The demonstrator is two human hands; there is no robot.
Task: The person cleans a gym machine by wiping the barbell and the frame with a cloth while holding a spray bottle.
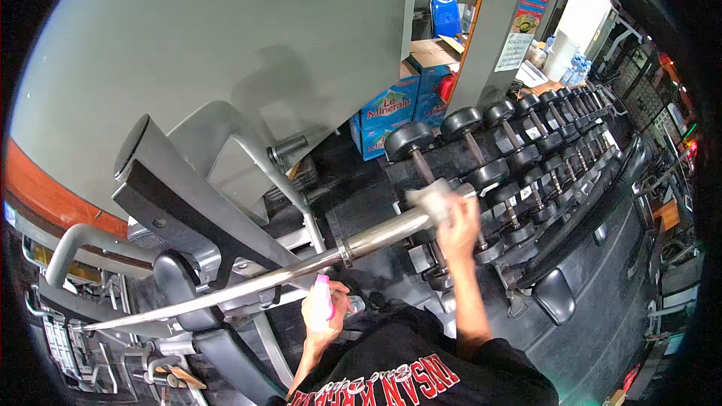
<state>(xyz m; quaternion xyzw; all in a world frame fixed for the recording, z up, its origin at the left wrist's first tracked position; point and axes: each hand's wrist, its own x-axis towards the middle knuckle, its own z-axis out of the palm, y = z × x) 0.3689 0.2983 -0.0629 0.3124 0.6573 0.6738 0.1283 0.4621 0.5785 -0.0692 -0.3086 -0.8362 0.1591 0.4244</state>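
A long chrome barbell [380, 234] runs slantwise across the view, its thick sleeve end toward the right. My right hand [460, 229] grips a pale cloth [430, 200], pressed against the end of that sleeve; both are slightly blurred. Below the bar, close to my body, my left hand [338, 302] is wrapped around a small spray bottle [321, 304] with a pink and white head. The bottle's lower part is hidden by my fingers.
A rack of black dumbbells [410, 139] stretches along the right. A padded bench [233, 361] and grey machine frame [203, 203] stand at left. Blue cartons [387, 113] are stacked by the wall. A black seat pad [555, 297] is at lower right.
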